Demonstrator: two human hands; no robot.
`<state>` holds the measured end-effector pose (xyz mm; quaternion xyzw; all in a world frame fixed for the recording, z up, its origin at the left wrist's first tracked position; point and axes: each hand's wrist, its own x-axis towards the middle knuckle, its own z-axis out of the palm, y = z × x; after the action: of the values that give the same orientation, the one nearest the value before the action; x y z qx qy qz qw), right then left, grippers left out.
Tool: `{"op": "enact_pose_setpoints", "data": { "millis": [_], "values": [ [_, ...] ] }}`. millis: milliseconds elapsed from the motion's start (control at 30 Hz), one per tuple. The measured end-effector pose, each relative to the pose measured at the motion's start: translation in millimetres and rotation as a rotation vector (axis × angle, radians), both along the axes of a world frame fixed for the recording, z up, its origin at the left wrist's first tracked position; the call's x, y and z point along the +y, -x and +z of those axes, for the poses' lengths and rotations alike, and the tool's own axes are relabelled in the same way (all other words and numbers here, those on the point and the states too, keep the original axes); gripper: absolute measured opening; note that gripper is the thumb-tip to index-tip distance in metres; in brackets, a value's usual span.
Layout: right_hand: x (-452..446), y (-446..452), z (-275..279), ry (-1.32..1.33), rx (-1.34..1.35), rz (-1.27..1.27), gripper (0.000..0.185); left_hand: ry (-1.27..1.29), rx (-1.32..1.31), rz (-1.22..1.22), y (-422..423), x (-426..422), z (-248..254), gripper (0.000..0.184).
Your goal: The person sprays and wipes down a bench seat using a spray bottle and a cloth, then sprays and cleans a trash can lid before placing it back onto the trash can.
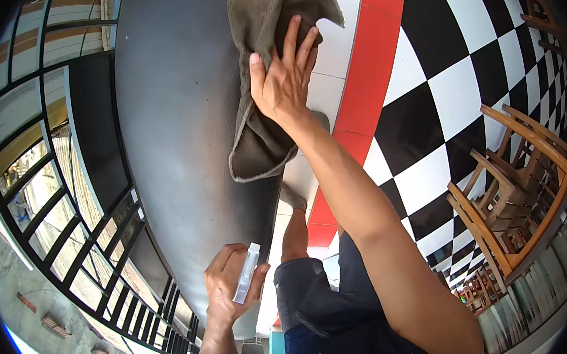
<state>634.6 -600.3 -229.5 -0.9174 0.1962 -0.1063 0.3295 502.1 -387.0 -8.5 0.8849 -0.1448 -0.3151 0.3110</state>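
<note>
A grey-brown cloth (264, 145) lies bunched and folded on the dark padded surface (170, 119), reaching over its right edge. My right hand (285, 79) holds the cloth from above, pressing it down with the fingers somewhat apart and the thumb on its left side. Lower down, my left hand (225, 283) is closed around a small clear plastic bottle (246, 274) with a translucent top, tilted slightly to the right. That hand is over the near part of the padded surface. Folds of cloth hide what lies under my right palm.
Black metal railings (62, 189) run along the left side. To the right are a red tile strip (363, 82) and a black-and-white checkered floor (439, 109). Wooden chairs (500, 192) stand at the far right. My leg (295, 233) is beside the padded surface.
</note>
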Motion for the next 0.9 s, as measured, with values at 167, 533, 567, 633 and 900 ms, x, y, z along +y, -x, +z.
{"op": "enact_pose_setpoints", "data": {
  "millis": [167, 533, 567, 633, 900],
  "values": [
    [-121.1, -94.1, -30.5, -1.262, -0.306, -0.568, 0.057, 0.041, -0.232, -0.047, -111.1, -89.4, -43.6, 0.022],
    [-246.8, 112.9, 92.1, -1.439, -0.571, -1.009, 0.049, -0.179, -0.333, -0.086, -173.9, -181.8, -113.4, 0.035],
    [-251.6, 130.2, 94.4, -1.413, -0.563, -1.04, 0.05, -0.129, -0.39, -0.088, -183.8, -190.9, -117.1, 0.037],
    [-258.6, 157.4, 99.5, -1.383, -0.551, -1.154, 0.052, -0.217, -0.314, -0.111, -206.7, -202.8, -120.7, 0.032],
    [-250.4, 194.0, 107.6, -1.375, -0.458, -1.248, 0.051, -0.237, -0.524, -0.176, -282.5, -156.1, -156.7, 0.032]
  ]
}}
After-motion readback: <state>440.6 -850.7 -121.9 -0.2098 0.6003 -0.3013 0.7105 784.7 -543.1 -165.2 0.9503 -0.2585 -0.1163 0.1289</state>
